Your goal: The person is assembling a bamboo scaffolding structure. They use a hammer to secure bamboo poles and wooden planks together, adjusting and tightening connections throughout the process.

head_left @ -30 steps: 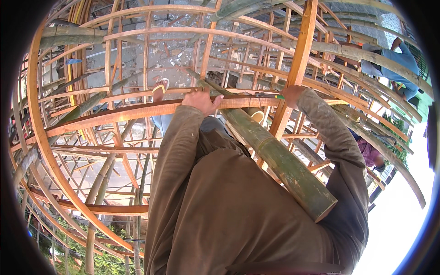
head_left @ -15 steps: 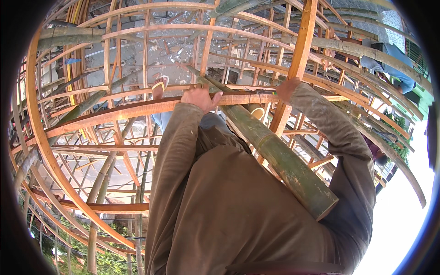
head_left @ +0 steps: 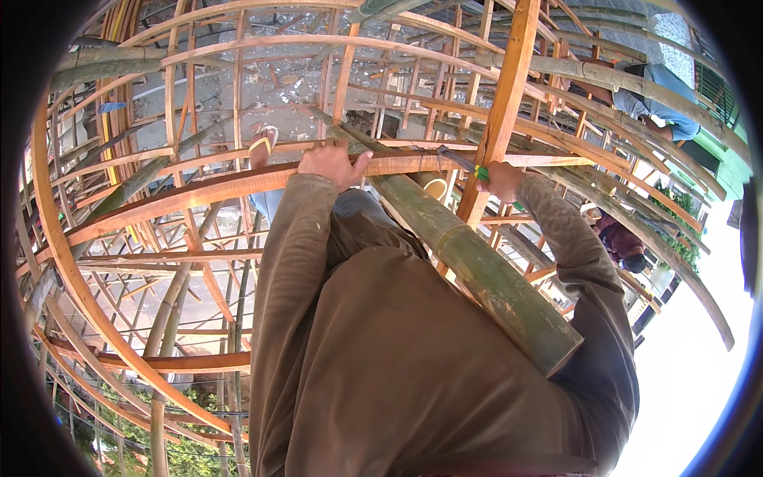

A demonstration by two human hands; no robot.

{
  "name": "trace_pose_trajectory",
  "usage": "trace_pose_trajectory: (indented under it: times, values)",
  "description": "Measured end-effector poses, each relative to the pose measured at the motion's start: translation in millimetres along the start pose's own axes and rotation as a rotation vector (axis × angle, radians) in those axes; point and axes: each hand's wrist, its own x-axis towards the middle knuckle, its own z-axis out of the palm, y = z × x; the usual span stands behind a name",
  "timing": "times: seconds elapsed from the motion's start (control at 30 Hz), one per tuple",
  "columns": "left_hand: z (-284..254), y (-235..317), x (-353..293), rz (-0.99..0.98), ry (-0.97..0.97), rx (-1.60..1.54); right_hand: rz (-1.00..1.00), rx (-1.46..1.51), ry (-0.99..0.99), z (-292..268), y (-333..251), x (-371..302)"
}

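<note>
My left hand (head_left: 330, 164) is closed over a reddish wooden beam (head_left: 214, 188) that crosses in front of me, its thumb sticking out to the right. In my right hand (head_left: 502, 181) is a pair of pliers (head_left: 480, 172) with green and yellow handles. Their dark jaws point left, at the beam near where it meets a thicker wooden post (head_left: 509, 87); whether they grip anything there I cannot tell. A thick green bamboo pole (head_left: 485, 266) slants under the beam, its cut end near my right elbow.
Timber and bamboo framing surrounds me, with rubble-strewn ground (head_left: 278, 71) far below. A sandalled foot (head_left: 262, 145) shows beyond the beam. Two other people are at the right, one in blue (head_left: 671, 99), one in dark red (head_left: 618, 238). Bamboo poles (head_left: 636, 83) cross there.
My right hand has come down and slightly right of the beam's joint, and the pliers now show in it. The left hand keeps its hold; the whole view has shifted a little.
</note>
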Motion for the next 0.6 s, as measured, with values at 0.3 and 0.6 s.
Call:
trace_pose_trajectory:
  times: [0.3,0.6]
  values:
    - [3,0,0,0.014,0.027,0.025,-0.072,-0.227,0.364,48,29,-33]
    - [-2,2,0,-0.021,-0.041,0.024,-0.024,-0.386,0.56,52,13,-10]
